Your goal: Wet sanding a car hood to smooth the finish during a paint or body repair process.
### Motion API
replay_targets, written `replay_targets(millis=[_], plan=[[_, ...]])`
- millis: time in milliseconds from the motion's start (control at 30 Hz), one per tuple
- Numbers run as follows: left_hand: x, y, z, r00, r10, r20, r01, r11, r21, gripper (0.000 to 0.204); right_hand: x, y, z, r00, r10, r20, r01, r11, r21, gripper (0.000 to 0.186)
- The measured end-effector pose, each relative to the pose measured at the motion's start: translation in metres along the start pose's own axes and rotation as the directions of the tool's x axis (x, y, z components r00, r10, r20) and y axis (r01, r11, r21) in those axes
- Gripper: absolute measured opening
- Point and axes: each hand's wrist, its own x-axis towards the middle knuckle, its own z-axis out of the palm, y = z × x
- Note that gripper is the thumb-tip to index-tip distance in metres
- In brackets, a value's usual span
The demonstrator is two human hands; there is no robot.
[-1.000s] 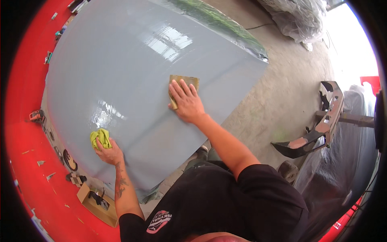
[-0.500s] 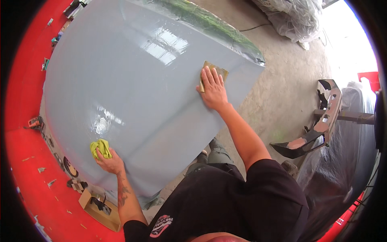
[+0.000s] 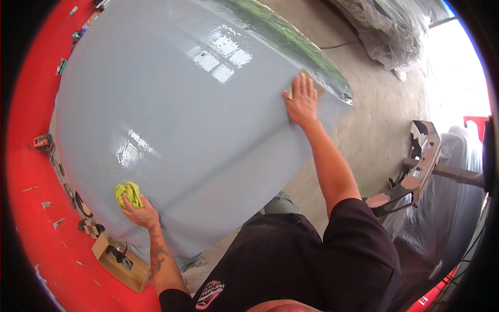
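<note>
A wide, wet grey painted panel (image 3: 208,119), curved like a car hood, fills the middle, with crinkled green-stained masking (image 3: 291,41) along its top right edge. My right hand (image 3: 302,103) presses a tan sanding sheet (image 3: 319,88) flat on the panel near that edge, fingers laid over the sheet. My left hand (image 3: 138,210) grips a crumpled yellow-green cloth (image 3: 126,191) on the panel's lower left, fingers closed round it.
A bumper piece (image 3: 426,148) hangs on a stand at the right beside plastic-covered items (image 3: 449,229). A plastic-wrapped bundle (image 3: 384,34) lies beyond on the concrete floor (image 3: 374,109). At left are a red surface (image 3: 34,197), tools (image 3: 44,143) and an open cardboard box (image 3: 130,270).
My right hand has slid up and to the right across the panel with the sheet, toward the masked edge. My left hand has shifted slightly down, still on the cloth.
</note>
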Motion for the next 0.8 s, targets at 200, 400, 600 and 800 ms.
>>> replay_targets(millis=[200, 400, 600, 800], plan=[[-0.003, 0.006, 0.015, 1.0, 0.0, 0.002, 0.0, 1.0, 0.012, 0.061, 0.129, -0.132, 0.001, 0.971, -0.227, -0.073, 0.234, 0.966, 0.111, 0.078], [-0.005, 0.013, 0.004, 0.993, -0.115, 0.018, 0.116, 0.993, -0.036, 0.06, 0.084, -0.067, -0.002, 0.926, -0.373, -0.062, 0.378, 0.921, 0.095, 0.073], [-0.014, 0.063, 0.009, 0.983, -0.184, 0.0, 0.184, 0.983, 0.004, 0.06, -0.038, 0.037, -0.032, 0.961, -0.257, 0.102, 0.252, 0.966, 0.063, 0.076], [-0.018, 0.061, 0.003, 0.985, -0.171, -0.017, 0.171, 0.985, 0.016, 0.06, 0.089, -0.085, -0.017, 0.872, -0.487, -0.041, 0.488, 0.872, 0.033, 0.074]])
